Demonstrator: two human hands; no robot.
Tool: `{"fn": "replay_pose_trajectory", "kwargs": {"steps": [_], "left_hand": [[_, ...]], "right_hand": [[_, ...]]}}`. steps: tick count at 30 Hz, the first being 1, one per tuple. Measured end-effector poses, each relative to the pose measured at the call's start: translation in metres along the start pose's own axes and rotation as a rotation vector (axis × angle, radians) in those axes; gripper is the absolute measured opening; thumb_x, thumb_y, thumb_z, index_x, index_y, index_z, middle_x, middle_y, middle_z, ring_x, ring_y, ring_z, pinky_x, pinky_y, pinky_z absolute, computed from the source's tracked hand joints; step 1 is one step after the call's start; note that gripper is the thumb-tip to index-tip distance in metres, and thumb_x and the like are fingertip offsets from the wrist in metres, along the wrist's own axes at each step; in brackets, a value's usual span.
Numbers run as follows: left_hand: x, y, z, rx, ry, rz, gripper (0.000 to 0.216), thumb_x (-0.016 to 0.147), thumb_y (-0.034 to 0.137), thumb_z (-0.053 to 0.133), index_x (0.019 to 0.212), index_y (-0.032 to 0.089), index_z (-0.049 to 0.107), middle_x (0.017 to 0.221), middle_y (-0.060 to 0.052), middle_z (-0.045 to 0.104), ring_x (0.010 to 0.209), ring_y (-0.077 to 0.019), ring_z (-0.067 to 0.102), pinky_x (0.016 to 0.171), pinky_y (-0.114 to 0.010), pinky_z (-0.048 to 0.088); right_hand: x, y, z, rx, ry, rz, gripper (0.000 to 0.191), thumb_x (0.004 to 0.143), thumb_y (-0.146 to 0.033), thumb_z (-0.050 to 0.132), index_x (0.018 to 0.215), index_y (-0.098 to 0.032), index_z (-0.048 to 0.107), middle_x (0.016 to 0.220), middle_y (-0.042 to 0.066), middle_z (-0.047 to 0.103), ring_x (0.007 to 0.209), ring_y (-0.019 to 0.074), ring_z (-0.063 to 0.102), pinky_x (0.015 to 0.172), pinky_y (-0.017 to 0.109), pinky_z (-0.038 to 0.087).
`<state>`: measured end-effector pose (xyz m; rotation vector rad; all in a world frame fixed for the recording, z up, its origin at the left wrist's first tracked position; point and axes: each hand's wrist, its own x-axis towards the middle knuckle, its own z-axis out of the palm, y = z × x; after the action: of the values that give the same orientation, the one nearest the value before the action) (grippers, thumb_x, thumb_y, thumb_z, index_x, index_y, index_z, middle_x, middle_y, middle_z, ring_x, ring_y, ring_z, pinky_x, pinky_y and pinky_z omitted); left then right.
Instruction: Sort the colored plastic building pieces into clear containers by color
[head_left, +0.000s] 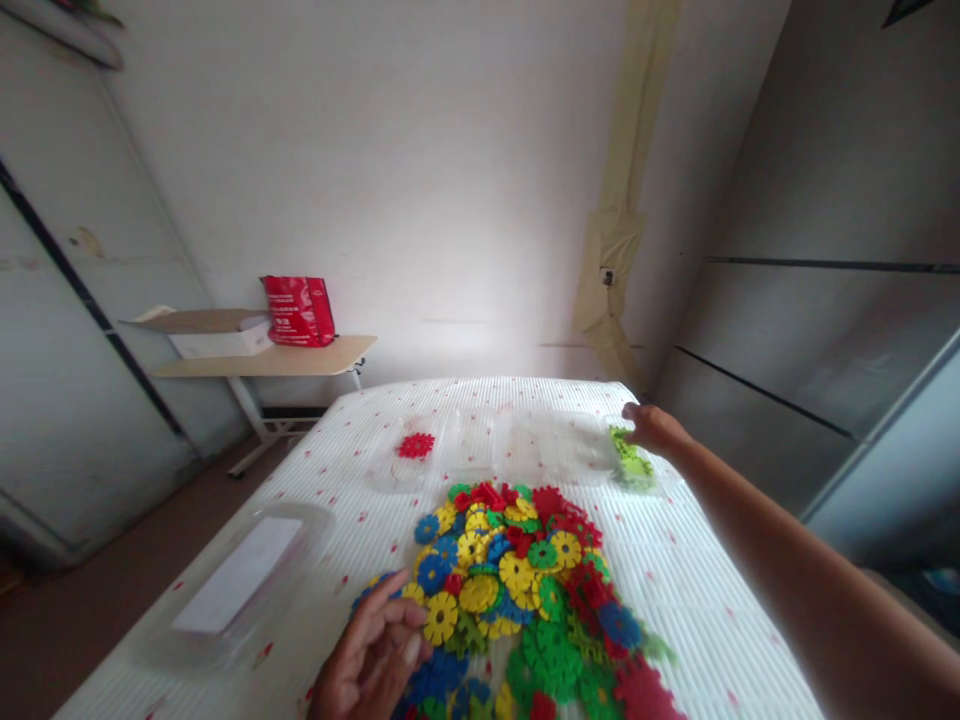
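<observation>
A heap of red, yellow, blue and green toothed plastic discs (525, 590) lies on a white cloth with red dots (697, 590). My left hand (375, 655) rests at the heap's near left edge, fingers loosely curled and apart, touching blue and yellow discs and holding nothing that I can see. My right hand (654, 428) is stretched out to the far right, over a clear container of light green discs (630, 462); its fingers are bent down and partly hidden. A lone red disc (415, 445) lies in another clear container at the far left.
A row of clear containers (517, 445) stands along the far side of the cloth. A clear lid with a white label (240, 580) lies at the near left. Beyond, a wooden table (262, 360) bears a red bag (300, 310) and a cardboard box (217, 335).
</observation>
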<state>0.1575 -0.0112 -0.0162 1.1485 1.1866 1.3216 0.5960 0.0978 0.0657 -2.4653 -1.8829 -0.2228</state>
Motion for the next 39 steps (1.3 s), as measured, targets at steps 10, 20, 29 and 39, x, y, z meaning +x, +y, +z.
{"fn": "replay_pose_trajectory", "kwargs": {"steps": [10, 20, 29, 39], "left_hand": [[0.009, -0.005, -0.012, 0.118, -0.043, 0.074, 0.044, 0.074, 0.041, 0.062, 0.11, 0.015, 0.057, 0.084, -0.004, 0.065, 0.072, -0.0163, 0.065, 0.063, -0.024, 0.054], [0.012, -0.014, -0.019, 0.268, 0.0, 0.228, 0.028, 0.08, 0.033, 0.055, 0.101, 0.015, 0.062, 0.091, -0.007, 0.068, 0.077, -0.0166, 0.065, 0.066, -0.025, 0.054], [0.005, 0.004, -0.009, 0.729, -0.368, 0.746, 0.015, 0.076, 0.015, 0.056, 0.085, 0.021, 0.066, 0.085, -0.004, 0.066, 0.086, -0.0193, 0.058, 0.082, -0.037, 0.046], [-0.002, 0.003, 0.006, 1.058, -0.342, 0.669, 0.043, 0.066, 0.018, 0.069, 0.106, 0.033, 0.063, 0.115, -0.005, 0.055, 0.107, -0.028, 0.046, 0.09, -0.048, 0.038]], "right_hand": [[-0.121, -0.072, -0.036, 0.541, 0.095, -0.511, 0.013, 0.08, -0.029, 0.053, 0.087, -0.02, 0.061, 0.077, 0.002, 0.064, 0.062, 0.0122, 0.058, 0.058, 0.023, 0.044], [-0.242, -0.185, -0.011, 0.447, -0.039, -0.904, 0.005, 0.083, -0.023, 0.054, 0.08, -0.02, 0.056, 0.081, 0.002, 0.063, 0.072, 0.0146, 0.053, 0.061, 0.026, 0.037], [-0.25, -0.224, 0.043, 0.292, 0.396, -0.887, 0.012, 0.077, -0.028, 0.061, 0.083, -0.022, 0.053, 0.077, -0.001, 0.062, 0.068, 0.0176, 0.052, 0.061, 0.031, 0.032], [-0.221, -0.182, 0.006, 0.37, 0.144, -0.663, 0.016, 0.086, -0.011, 0.043, 0.083, -0.02, 0.056, 0.07, 0.001, 0.062, 0.058, 0.0148, 0.056, 0.056, 0.026, 0.036]]}}
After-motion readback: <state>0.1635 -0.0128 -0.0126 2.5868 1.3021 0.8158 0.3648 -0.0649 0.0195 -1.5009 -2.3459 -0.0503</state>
